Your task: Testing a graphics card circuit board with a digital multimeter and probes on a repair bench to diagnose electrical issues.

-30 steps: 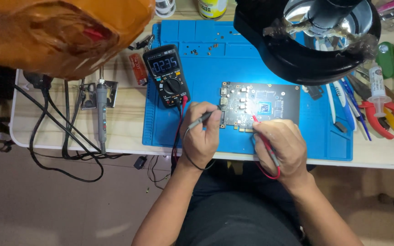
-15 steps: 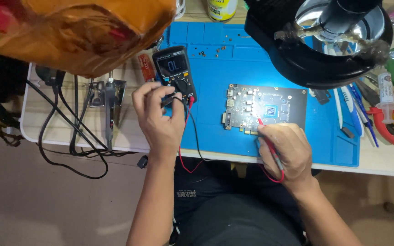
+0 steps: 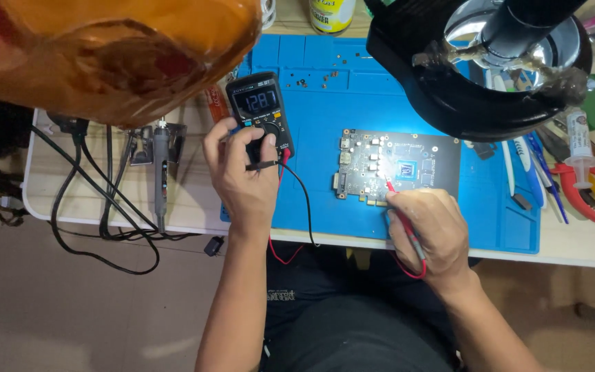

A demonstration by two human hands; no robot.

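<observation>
Left hand [image 3: 242, 172] grip around black probe [image 3: 263, 165] on multimeter [image 3: 256, 110]; right hand [image 3: 428, 231] grip around red probe [image 3: 397, 207] on circuit board [image 3: 421, 165].

arms: bare, no sleeves | shirt: dark, small light print | wrists: bare

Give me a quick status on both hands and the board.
Left hand on the multimeter dial, black probe pinched in it. Right hand holds the red probe, tip on the circuit board. Microscope ring light overhangs the board's far edge.
</observation>
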